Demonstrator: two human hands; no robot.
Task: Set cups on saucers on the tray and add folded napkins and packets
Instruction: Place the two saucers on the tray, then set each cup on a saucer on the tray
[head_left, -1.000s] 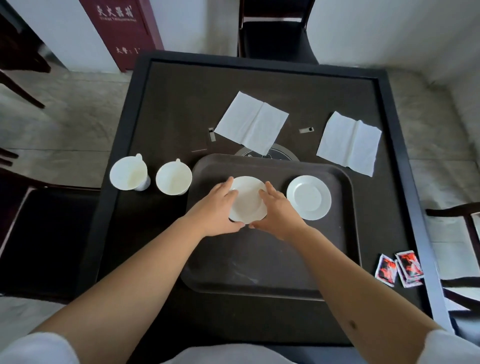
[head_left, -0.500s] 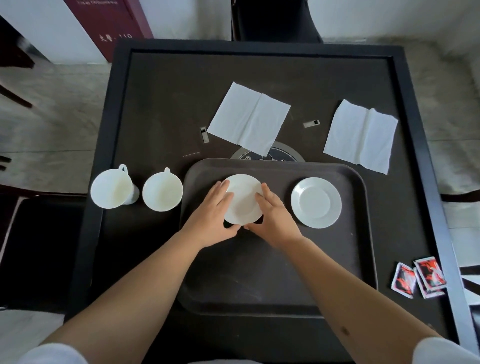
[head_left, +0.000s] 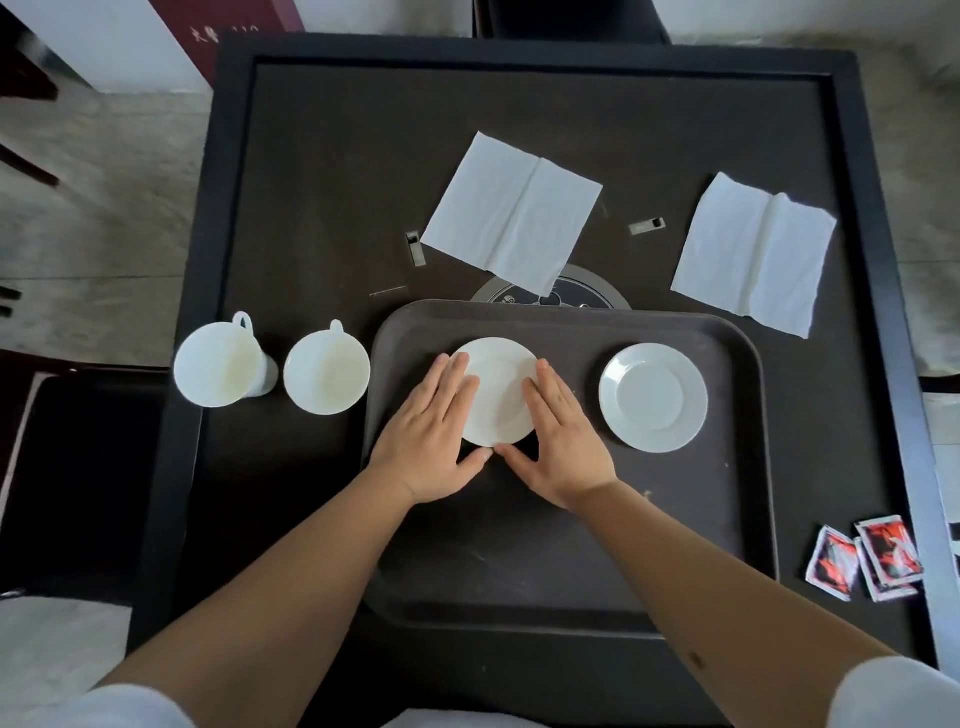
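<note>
A dark brown tray (head_left: 727, 519) lies on the black table. Two white saucers rest on its far half: one (head_left: 498, 389) at the left centre, the other (head_left: 653, 397) to its right. My left hand (head_left: 431, 441) and my right hand (head_left: 561, 441) lie flat on either side of the left saucer, fingers on its rim, thumbs almost meeting at its near edge. Two white cups (head_left: 218, 370) (head_left: 326, 373) stand on the table left of the tray. Two unfolded white napkins (head_left: 511, 210) (head_left: 753, 254) lie beyond the tray. Red packets (head_left: 862, 558) lie right of it.
A round metal disc (head_left: 587, 293) set in the table shows between the tray's far rim and the left napkin. Two small grey clips (head_left: 415, 248) (head_left: 645, 226) lie near the napkins. Dark chairs stand at the left (head_left: 78, 467) and at the far side.
Both hands stay on the left saucer and have flattened a little. The camera has tilted, so the whole scene sits lower and closer in view. Nothing else has moved.
</note>
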